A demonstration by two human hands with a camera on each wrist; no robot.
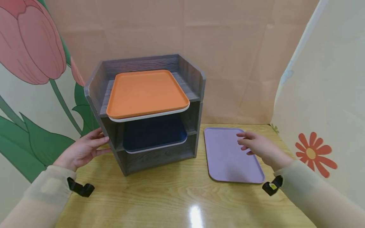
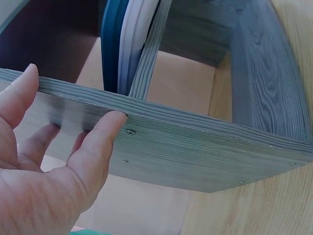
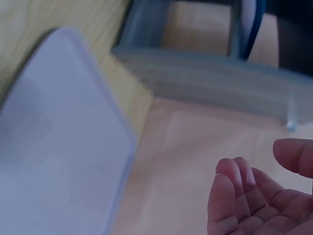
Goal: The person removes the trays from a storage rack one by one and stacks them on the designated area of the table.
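Two hands out: left hand point(image 1: 81, 151) at lower left, fingers spread flat on grey shelf point(image 1: 196, 83) side. Right hand point(image 1: 258, 146) loose, fingers relaxed over purple tray point(image 1: 225, 164), right of middle.

Wooden table point(image 1: 171, 196): grey shelf unit point(image 1: 159, 158), purple tray point(image 1: 225, 158).

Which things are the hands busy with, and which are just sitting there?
Busy with: left hand touches the grey shelf; right hand hovers over the purple tray.
Just sitting: orange tray, blue tray, wooden table.
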